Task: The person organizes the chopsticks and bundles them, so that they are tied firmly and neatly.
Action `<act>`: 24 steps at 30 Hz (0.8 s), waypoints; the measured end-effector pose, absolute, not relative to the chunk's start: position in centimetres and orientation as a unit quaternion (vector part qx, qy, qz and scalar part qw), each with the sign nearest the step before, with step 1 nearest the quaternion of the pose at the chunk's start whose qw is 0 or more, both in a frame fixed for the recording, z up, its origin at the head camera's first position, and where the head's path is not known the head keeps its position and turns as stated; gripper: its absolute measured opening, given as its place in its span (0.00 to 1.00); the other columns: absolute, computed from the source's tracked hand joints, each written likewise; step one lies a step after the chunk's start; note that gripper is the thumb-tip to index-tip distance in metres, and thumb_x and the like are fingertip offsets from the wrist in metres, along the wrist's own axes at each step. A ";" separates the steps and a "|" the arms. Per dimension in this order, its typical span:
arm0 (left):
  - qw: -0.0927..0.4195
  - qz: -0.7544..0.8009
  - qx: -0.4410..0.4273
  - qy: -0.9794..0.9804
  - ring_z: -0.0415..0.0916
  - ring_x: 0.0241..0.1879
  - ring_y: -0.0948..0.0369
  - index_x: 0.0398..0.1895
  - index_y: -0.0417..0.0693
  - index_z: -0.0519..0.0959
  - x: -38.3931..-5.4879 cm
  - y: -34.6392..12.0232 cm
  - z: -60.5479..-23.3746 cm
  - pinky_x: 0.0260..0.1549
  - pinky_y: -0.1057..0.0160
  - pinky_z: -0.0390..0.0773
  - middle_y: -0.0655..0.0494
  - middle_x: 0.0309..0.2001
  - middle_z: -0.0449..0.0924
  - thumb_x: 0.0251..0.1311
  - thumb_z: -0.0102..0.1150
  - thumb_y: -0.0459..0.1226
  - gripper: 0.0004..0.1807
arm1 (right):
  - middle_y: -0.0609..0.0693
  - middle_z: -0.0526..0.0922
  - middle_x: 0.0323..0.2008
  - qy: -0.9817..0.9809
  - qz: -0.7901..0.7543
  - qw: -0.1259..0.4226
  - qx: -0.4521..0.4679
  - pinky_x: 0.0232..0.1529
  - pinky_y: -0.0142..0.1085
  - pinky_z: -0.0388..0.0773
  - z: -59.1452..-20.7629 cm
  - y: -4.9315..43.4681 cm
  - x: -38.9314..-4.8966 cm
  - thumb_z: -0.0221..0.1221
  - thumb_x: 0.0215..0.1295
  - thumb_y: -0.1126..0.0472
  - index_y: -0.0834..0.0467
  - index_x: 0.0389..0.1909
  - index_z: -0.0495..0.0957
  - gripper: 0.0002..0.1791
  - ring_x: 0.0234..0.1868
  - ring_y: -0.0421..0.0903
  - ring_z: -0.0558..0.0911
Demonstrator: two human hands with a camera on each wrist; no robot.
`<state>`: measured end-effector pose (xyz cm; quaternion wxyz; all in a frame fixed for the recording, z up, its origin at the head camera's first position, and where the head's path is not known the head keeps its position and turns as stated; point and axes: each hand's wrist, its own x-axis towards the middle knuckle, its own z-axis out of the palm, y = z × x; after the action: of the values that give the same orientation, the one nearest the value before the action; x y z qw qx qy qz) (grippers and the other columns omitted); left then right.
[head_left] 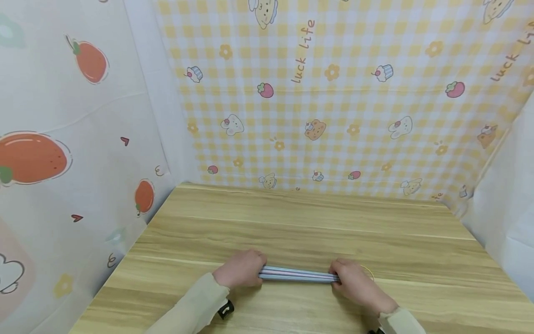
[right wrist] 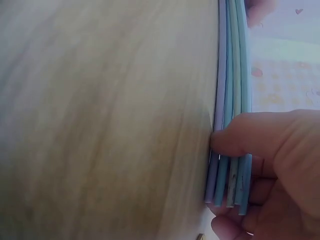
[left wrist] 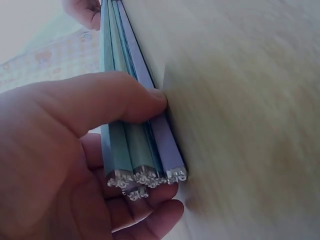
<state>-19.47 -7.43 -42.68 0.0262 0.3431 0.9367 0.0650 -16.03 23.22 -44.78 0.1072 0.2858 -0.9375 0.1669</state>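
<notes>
A bundle of several pastel chopsticks (head_left: 298,274) in blue, green and purple stretches left to right, held low over the table. My left hand (head_left: 242,269) grips the thicker end, its thumb (left wrist: 142,102) laid across the top and fingers curled beneath. Silvery ornamented tips (left wrist: 145,177) stick out past that thumb in the left wrist view. At the thinner end, my right hand (head_left: 356,283) pinches the bundle between thumb (right wrist: 230,140) and fingers. The narrow tips reach a little beyond the right thumb, slightly uneven. Whether the bundle touches the tabletop, I cannot tell.
The wood-grain table (head_left: 292,218) lies under both hands. A thin yellow loop (head_left: 369,270) shows just behind the right hand. A yellow checked cloth (head_left: 292,106) hangs at the back, and a white fruit-print cloth (head_left: 96,111) hangs along the left side.
</notes>
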 end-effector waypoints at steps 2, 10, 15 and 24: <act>0.030 0.070 0.344 0.936 0.62 0.21 0.69 0.24 0.52 0.73 -19.5 -7.5 -42.8 0.20 0.69 0.66 0.66 0.22 0.68 0.39 0.69 0.36 0.12 | 0.39 0.73 0.24 -0.937 0.170 0.103 0.286 0.27 0.30 0.69 -44.8 23.2 -16.1 0.64 0.42 0.71 0.53 0.23 0.74 0.12 0.27 0.32 0.68; 0.031 0.058 0.369 0.927 0.59 0.20 0.69 0.22 0.51 0.72 -19.4 -7.5 -42.4 0.19 0.71 0.64 0.67 0.21 0.66 0.41 0.69 0.37 0.12 | 0.38 0.72 0.25 -0.940 0.136 0.102 0.296 0.29 0.33 0.71 -44.8 23.2 -16.0 0.64 0.42 0.70 0.52 0.24 0.74 0.12 0.27 0.34 0.70; 0.041 0.044 0.385 0.921 0.61 0.20 0.70 0.23 0.51 0.74 -19.2 -7.4 -42.1 0.20 0.73 0.67 0.66 0.22 0.70 0.46 0.68 0.38 0.09 | 0.39 0.71 0.26 -0.941 0.104 0.101 0.305 0.30 0.36 0.71 -44.9 23.3 -15.9 0.63 0.45 0.68 0.53 0.26 0.73 0.10 0.28 0.35 0.70; 0.055 0.074 0.385 0.918 0.62 0.21 0.70 0.27 0.51 0.73 -19.1 -7.5 -41.7 0.22 0.72 0.69 0.66 0.23 0.69 0.49 0.65 0.35 0.09 | 0.40 0.71 0.28 -0.948 0.141 0.043 0.283 0.26 0.30 0.68 -44.3 23.5 -15.5 0.58 0.54 0.68 0.55 0.31 0.71 0.07 0.27 0.33 0.66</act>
<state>-19.14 -7.50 -41.72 0.0547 0.3853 0.9182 0.0737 -15.54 23.54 -44.28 0.0431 0.2828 -0.9477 0.1414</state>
